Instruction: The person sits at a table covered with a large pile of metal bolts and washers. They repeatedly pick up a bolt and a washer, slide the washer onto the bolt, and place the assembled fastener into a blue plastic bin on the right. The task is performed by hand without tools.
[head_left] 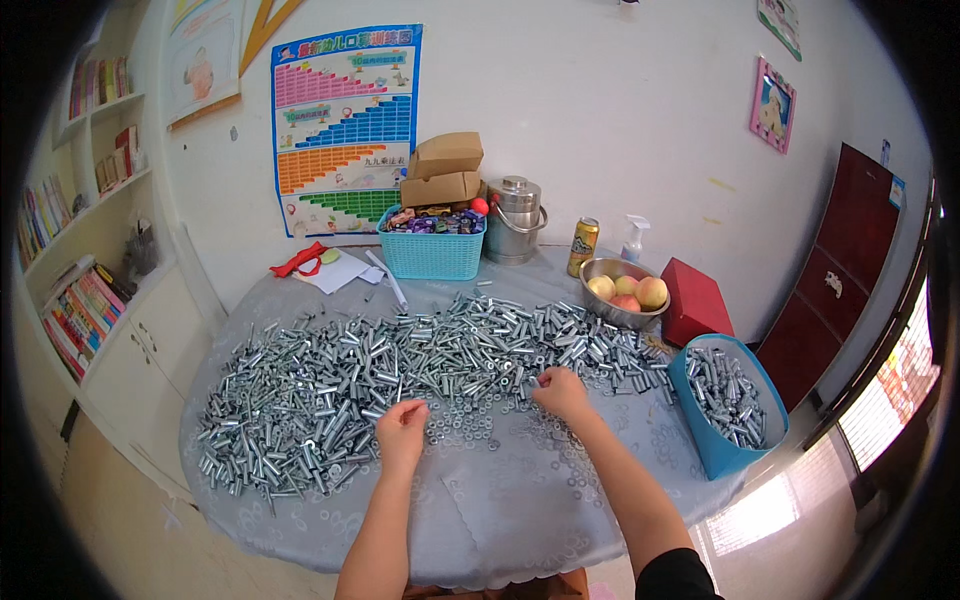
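Note:
A wide heap of shiny metal bolts and sleeves (400, 360) covers the far half of a round table under a grey cloth (500, 510). Small washers and nuts (470, 425) lie scattered in front of the heap. My left hand (402, 430) rests at the heap's near edge, fingers pinched around a small metal piece. My right hand (562, 392) lies palm down on the parts, fingertips touching the bolts at the heap's edge; whether it holds one is hidden. A blue bag (728, 405) at the right holds several bolts.
At the back stand a turquoise basket (432, 248) with cardboard boxes on top, a steel pot (515, 220), a can (583, 247), a spray bottle (634, 238), a metal bowl of peaches (625, 292) and a red box (695, 300). Bookshelves (85, 220) line the left wall.

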